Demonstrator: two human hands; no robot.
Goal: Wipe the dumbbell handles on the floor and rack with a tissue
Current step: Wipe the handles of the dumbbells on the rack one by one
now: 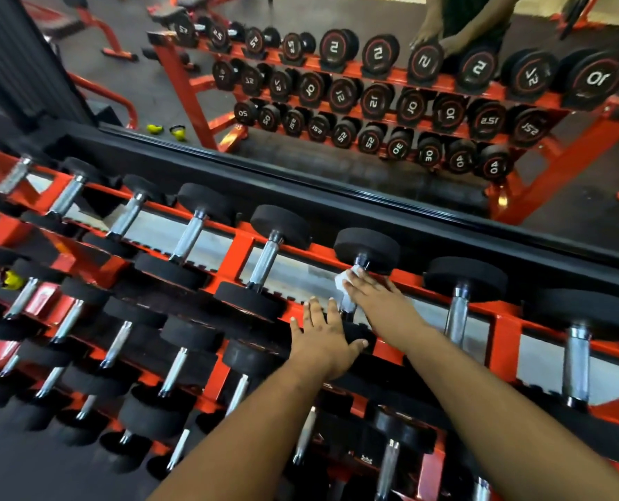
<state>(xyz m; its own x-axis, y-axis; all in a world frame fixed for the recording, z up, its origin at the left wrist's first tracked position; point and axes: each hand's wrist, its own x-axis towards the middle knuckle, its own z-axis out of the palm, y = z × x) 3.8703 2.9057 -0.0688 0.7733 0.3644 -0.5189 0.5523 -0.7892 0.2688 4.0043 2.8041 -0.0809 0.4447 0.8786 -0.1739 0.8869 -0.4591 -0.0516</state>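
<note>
2 hands on the red rack (241,247): right hand (375,296) presses 1 white tissue (344,283) on a chrome dumbbell handle (347,307), fingers flat; left hand (324,338) spread open, gripping nothing, on its black head.

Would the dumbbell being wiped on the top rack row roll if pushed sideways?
Probably not far: the dumbbell sits in the red rack cradle, and the left hand steadies its near head. It likely is heavy. The tissue under the right hand looks limp.

On the top tier of the red rack (241,247), open gaps separate neighbouring dumbbell handles (264,263), wide enough for a hand. The black heads (281,226) close each gap at both ends, and the mirror's black ledge (337,197) stands just behind.
</note>
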